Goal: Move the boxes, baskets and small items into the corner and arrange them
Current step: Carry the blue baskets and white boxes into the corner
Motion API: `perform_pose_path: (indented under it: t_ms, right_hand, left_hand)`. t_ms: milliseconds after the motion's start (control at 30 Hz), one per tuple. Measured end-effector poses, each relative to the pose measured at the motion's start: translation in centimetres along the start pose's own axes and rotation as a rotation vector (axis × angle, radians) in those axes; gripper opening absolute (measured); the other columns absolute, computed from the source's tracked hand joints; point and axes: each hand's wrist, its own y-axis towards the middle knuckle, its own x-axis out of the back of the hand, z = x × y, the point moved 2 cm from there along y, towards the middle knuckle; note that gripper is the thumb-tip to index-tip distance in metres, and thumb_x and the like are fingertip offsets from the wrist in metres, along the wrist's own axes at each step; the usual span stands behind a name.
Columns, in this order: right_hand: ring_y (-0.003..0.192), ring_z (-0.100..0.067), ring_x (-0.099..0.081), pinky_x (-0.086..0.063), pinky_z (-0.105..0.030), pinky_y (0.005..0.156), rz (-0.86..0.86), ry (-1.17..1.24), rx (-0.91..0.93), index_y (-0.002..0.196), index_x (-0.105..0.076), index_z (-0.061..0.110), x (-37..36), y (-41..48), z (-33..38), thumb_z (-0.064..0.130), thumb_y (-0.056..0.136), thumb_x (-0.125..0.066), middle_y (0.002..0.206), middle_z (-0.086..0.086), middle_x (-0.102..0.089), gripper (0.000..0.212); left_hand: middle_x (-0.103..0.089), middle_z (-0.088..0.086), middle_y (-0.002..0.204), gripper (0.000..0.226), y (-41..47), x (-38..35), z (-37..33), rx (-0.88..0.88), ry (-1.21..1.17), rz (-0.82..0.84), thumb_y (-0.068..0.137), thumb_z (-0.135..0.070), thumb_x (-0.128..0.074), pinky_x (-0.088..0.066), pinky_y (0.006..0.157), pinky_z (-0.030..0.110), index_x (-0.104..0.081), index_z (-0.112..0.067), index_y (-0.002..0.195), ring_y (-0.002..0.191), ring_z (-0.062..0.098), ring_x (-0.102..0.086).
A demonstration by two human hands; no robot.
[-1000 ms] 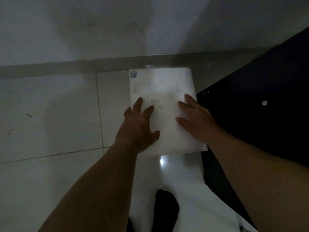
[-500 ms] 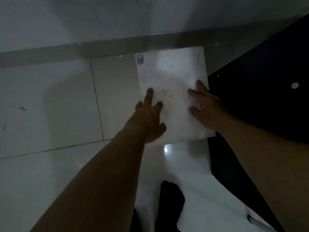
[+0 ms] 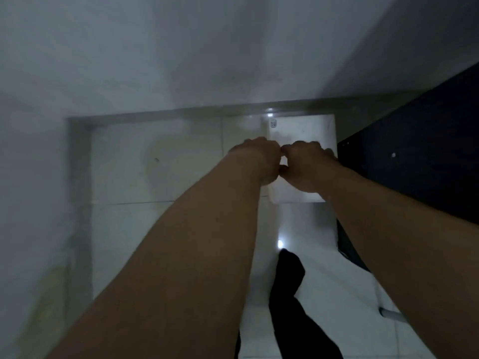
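- Fingers of the left hand (image 3: 259,159) and right hand (image 3: 308,164) curl over the white box (image 3: 303,128); a real grip I cannot tell.
- Box lies on the floor (image 3: 155,164), against the wall base, beside the dark cabinet (image 3: 414,151).
- Risk: pushing hard could jam it against the cabinet.

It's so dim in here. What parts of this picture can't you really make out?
- Head view: the sticker on the white box is too small and blurred to read.
- The near half of the box top is hidden by the left hand and right hand.
- Both hands' fingers are curled under, so any grip is unseen.
- The dark furniture is cut off at the right edge.
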Motion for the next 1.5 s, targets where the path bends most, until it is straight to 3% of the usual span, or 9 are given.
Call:
perform_pose_path:
  t_ms: [233,367,533,767,900,1000,1233,1400,1500]
  right_hand:
    - [0.105,-0.031,-0.061,-0.052,-0.041,0.084,-0.372,0.152,0.067,0.117,-0.062,0.021,12.1,-16.4,9.1,0.027,0.094,-0.047,0.118,-0.009,-0.064,0.028]
    - [0.083,-0.027,-0.059,-0.048,-0.036,0.067,-0.589,0.261,0.081,0.091,-0.058,0.018,15.4,-28.5,12.9,0.020,0.096,-0.043,0.092,-0.005,-0.063,0.016]
    - [0.073,-0.022,-0.056,-0.045,-0.034,0.063,-0.897,0.389,0.046,0.090,-0.060,0.022,15.9,-44.4,14.2,0.022,0.094,-0.044,0.082,0.000,-0.060,0.016]
    - [0.080,-0.027,-0.063,-0.050,-0.037,0.066,-1.312,0.365,-0.215,0.093,-0.065,0.023,12.1,-65.8,8.0,0.039,0.088,-0.035,0.086,-0.002,-0.068,0.035]
    - [0.077,-0.026,-0.062,-0.050,-0.039,0.065,-1.488,0.315,-0.494,0.091,-0.066,0.019,5.8,-79.0,2.4,0.035,0.090,-0.038,0.082,-0.002,-0.067,0.032]
    - [0.078,-0.026,-0.061,-0.050,-0.041,0.066,-1.500,0.292,-0.795,0.097,-0.066,0.021,-2.5,-90.1,-2.1,0.035,0.092,-0.037,0.086,-0.002,-0.067,0.032]
    - [0.088,-0.023,-0.059,-0.037,-0.032,0.064,-1.187,0.450,-1.347,0.105,-0.061,0.024,-20.3,-108.7,-6.4,0.029,0.099,-0.039,0.097,0.000,-0.063,0.024]
    - [0.090,-0.026,-0.062,-0.047,-0.035,0.066,-1.045,0.637,-1.622,0.098,-0.060,0.021,-33.5,-118.0,-7.5,0.031,0.099,-0.040,0.100,-0.003,-0.066,0.023]
    - [0.089,-0.027,-0.062,-0.042,-0.033,0.065,-0.901,0.746,-1.767,0.100,-0.062,0.022,-40.3,-121.2,-8.0,0.035,0.100,-0.038,0.102,-0.004,-0.067,0.028]
  left_hand:
    - [-0.057,0.010,0.119,0.031,-20.9,10.5,0.4,-0.081,-0.061,-0.419,0.093,-0.030,-0.050,-0.049,0.086,0.039,-0.059,-0.017,0.119,0.107,0.032,-0.058]
    - [-0.061,0.008,0.108,0.027,-33.4,11.8,-1.1,-0.191,-0.102,-0.738,0.094,-0.031,-0.047,-0.051,0.082,0.043,-0.063,-0.015,0.108,0.098,0.032,-0.059]
    - [-0.065,-0.002,0.101,0.020,-47.0,10.5,-5.6,-0.490,-0.178,-1.085,0.092,-0.031,-0.054,-0.050,0.076,0.041,-0.067,-0.021,0.103,0.090,0.022,-0.061]
    - [-0.067,0.003,0.089,0.011,-59.3,5.8,-20.5,-1.092,-0.232,-1.286,0.090,-0.017,-0.059,-0.046,0.073,0.036,-0.069,-0.012,0.091,0.082,0.023,-0.058]
    - [-0.065,0.004,0.085,0.008,-65.0,-0.6,-32.9,-1.426,-0.290,-1.203,0.091,-0.012,-0.061,-0.043,0.073,0.032,-0.067,-0.009,0.088,0.079,0.023,-0.058]
    - [-0.065,0.002,0.086,0.007,-69.9,-9.4,-43.2,-1.631,-0.293,-1.046,0.091,-0.014,-0.061,-0.043,0.073,0.029,-0.067,-0.011,0.089,0.078,0.021,-0.058]
    - [-0.066,-0.005,0.089,0.012,-78.7,-29.0,-58.6,-1.845,-0.159,-0.597,0.089,-0.029,-0.060,-0.047,0.067,0.034,-0.067,-0.019,0.092,0.076,0.018,-0.059]
    - [-0.066,-0.005,0.090,0.032,-84.2,-42.5,-67.1,-2.003,0.175,-0.232,0.084,-0.049,-0.052,-0.052,0.066,0.036,-0.068,-0.023,0.096,0.077,0.018,-0.061]
    - [-0.067,-0.003,0.094,0.034,-85.8,-49.7,-70.9,-2.063,0.414,-0.054,0.082,-0.051,-0.055,-0.052,0.069,0.036,-0.069,-0.023,0.098,0.082,0.020,-0.062]
